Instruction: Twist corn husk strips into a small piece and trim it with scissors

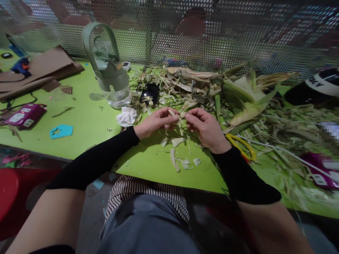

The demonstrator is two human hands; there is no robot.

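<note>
Between my two hands is a small braided figure of pale corn husk strips (pixel 181 124), held just above the green table. My left hand (pixel 162 120) pinches its left side near the top. From the right, my right hand (pixel 203 126) grips it with thumb and forefinger. Below it lie loose scraps of husk (pixel 174 160). A heap of dried corn husks (pixel 194 84) spreads behind my hands, with a greener husk bundle (pixel 246 100) to the right. Yellow-handled scissors (pixel 242 146) rest beside my right wrist.
A water bottle (pixel 112 70) stands upright behind my left hand, with crumpled tissue (pixel 126 116) in front. A dark phone-like object (pixel 149 93) lies among husks. Left are a purple device (pixel 25 115), a blue card (pixel 61 131) and brown paper (pixel 50 65). A black cylinder (pixel 312 88) lies right; perforated metal rises behind.
</note>
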